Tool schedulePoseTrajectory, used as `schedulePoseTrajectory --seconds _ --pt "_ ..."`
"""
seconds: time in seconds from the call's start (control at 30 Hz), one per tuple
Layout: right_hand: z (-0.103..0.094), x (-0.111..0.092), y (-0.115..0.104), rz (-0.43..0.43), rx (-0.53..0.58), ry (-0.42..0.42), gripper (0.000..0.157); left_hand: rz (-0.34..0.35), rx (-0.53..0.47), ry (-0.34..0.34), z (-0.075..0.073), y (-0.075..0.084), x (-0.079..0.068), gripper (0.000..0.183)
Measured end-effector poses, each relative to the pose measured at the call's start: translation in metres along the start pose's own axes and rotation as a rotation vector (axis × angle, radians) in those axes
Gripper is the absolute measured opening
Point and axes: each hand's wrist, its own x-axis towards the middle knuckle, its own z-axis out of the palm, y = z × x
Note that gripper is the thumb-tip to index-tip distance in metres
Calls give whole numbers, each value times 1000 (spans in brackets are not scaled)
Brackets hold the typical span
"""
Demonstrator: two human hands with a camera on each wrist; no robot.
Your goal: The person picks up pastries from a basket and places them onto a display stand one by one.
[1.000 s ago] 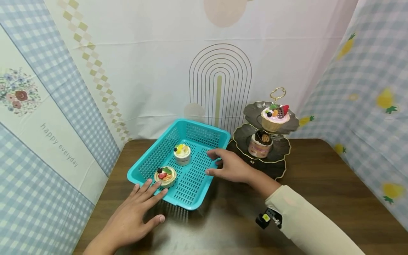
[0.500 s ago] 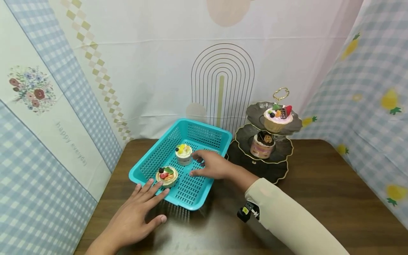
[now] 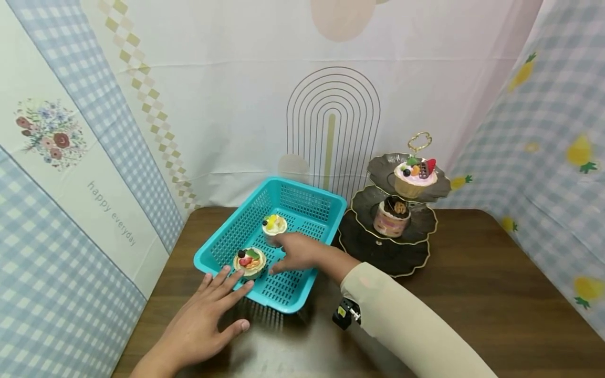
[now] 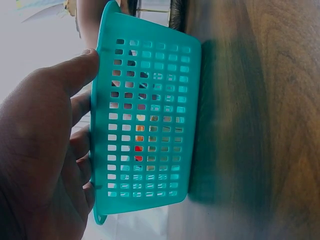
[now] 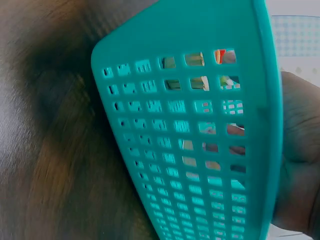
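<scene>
In the head view my left hand lies at the near-left rim of a turquoise plastic basket, fingers straight and spread, tips beside a cupcake with strawberry and green leaf. The left wrist view has that hand along the basket's rim. My right hand reaches over the right rim into the basket, thumb apart from the bent fingers. It hides part of a second cupcake, topped with yellow fruit; whether the fingers touch it I cannot tell. Basket wall covers most of the right wrist view, the hand behind it.
A dark tiered stand with gold edges stands right of the basket. It bears a pink-cream cupcake above and a chocolate-topped cupcake below. Patterned cloths hang behind and beside the wooden table.
My right hand has moved left from the basket's right rim into the basket, up to the two cupcakes. The left hand has stayed at the near-left rim.
</scene>
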Motion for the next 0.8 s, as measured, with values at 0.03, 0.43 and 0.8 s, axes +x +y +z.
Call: schedulePoseTrajectory --seconds 0.03,0.43,0.8 --pt "1 2 -1 5 -2 -9 78 -2 -3 -3 0 0 0 72" --pt "19 26 -4 62 -15 -79 82 8 -4 3 0 0 -2 72" --pt "27 39 -4 69 -77 -96 83 -1 -14 -10 -1 0 0 74"
